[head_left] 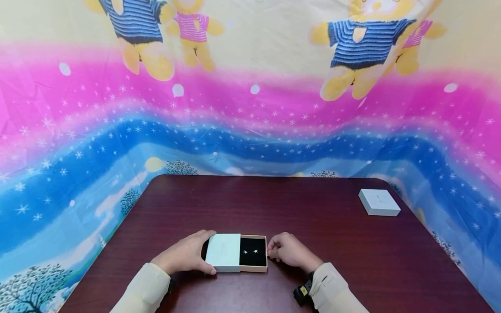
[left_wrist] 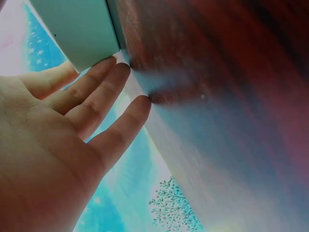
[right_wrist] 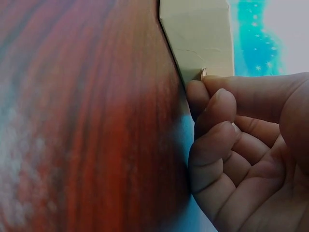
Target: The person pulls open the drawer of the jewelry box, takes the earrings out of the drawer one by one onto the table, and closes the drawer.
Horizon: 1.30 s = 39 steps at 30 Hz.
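Observation:
A small jewelry box lies on the table, its pale sleeve (head_left: 223,252) to the left and its drawer (head_left: 254,269) partly out to the right. Two small star-shaped earrings (head_left: 255,251) sit on the drawer's black pad (head_left: 252,259). My left hand (head_left: 185,254) grips the sleeve from the left, thumb at the near side and fingers at the far side. In the left wrist view, fingertips touch the sleeve's wall (left_wrist: 84,36) and the table. My right hand (head_left: 291,251) pinches a small pull tab (right_wrist: 203,73) on the drawer's end between thumb and forefinger, other fingers curled.
A second white box (head_left: 379,202) sits closed at the back right of the dark red-brown table (head_left: 297,204). Behind the table hangs a patterned cloth (head_left: 250,108) with bears and snowflakes. A dark wrist device (head_left: 302,292) is on the right wrist.

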Each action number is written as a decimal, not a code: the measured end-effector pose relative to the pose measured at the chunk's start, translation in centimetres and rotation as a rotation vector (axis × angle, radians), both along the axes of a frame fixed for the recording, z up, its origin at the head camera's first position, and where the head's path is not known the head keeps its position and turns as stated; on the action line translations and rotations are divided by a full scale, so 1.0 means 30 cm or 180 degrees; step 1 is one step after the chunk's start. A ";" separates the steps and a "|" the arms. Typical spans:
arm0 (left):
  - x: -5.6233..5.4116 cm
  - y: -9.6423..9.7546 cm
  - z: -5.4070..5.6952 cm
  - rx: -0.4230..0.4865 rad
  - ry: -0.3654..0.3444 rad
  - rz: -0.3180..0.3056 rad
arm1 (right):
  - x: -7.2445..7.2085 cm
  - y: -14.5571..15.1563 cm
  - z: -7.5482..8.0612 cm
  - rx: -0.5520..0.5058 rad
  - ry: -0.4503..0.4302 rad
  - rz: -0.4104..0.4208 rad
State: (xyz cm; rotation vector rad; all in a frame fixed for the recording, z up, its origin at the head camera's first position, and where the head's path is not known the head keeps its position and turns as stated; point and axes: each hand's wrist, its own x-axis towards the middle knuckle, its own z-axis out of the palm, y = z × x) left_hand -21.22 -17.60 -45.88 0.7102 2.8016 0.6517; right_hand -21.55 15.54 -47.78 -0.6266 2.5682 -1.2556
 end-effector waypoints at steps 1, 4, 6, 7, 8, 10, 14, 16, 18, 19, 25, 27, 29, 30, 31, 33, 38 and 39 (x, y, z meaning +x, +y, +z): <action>0.000 0.000 0.001 -0.0001 0.0003 0.0000 | 0.000 0.000 0.000 -0.0002 -0.0004 0.0001; 0.000 0.000 0.001 -0.0008 0.0012 -0.0001 | 0.000 0.000 0.001 -0.0012 -0.0019 0.0009; -0.001 0.000 0.000 -0.0018 0.0021 0.0000 | 0.001 0.000 0.003 -0.0015 -0.0022 0.0012; -0.001 0.000 0.000 -0.0021 0.0025 0.0003 | 0.001 0.000 0.003 -0.0010 -0.0018 0.0015; -0.001 0.000 0.000 -0.0021 0.0028 0.0003 | 0.001 -0.001 0.003 -0.0003 -0.0009 0.0014; -0.002 0.001 -0.001 -0.0021 0.0036 0.0001 | 0.001 -0.002 0.005 0.0004 0.0005 0.0010; -0.001 0.000 -0.002 -0.0029 0.0045 0.0002 | 0.000 -0.003 0.007 0.0002 -0.0022 -0.0010; -0.001 0.001 -0.002 -0.0040 0.0043 0.0002 | 0.000 -0.002 0.008 -0.0004 -0.0034 -0.0014; -0.001 0.002 0.000 -0.0047 0.0036 0.0002 | -0.001 -0.001 0.010 0.0009 -0.0010 -0.0025; -0.001 0.002 0.001 -0.0044 0.0028 0.0003 | -0.002 0.001 0.012 0.0029 0.0015 -0.0039; -0.003 0.006 0.005 -0.0014 -0.0017 0.0003 | -0.014 0.010 0.018 0.0159 0.0205 -0.0099; -0.004 0.008 0.006 -0.0017 -0.0017 -0.0003 | -0.018 0.011 0.024 0.0175 0.0211 -0.0092; -0.005 0.009 0.008 -0.0009 -0.0016 -0.0014 | -0.019 0.012 0.034 0.0187 0.0190 -0.0096; -0.005 0.010 0.009 -0.0002 -0.0015 -0.0017 | -0.019 0.012 0.040 0.0198 0.0190 -0.0102; -0.006 0.010 0.009 0.0000 -0.0012 -0.0021 | -0.020 0.012 0.046 0.0203 0.0189 -0.0110; -0.006 0.011 0.010 0.0007 -0.0022 -0.0020 | -0.020 0.011 0.056 0.0205 0.0181 -0.0147; -0.002 0.009 0.011 -0.0003 -0.0046 -0.0024 | -0.019 0.004 0.070 0.0182 0.0189 -0.0241; -0.001 0.009 0.011 -0.0004 -0.0045 -0.0028 | -0.018 0.002 0.073 0.0173 0.0192 -0.0246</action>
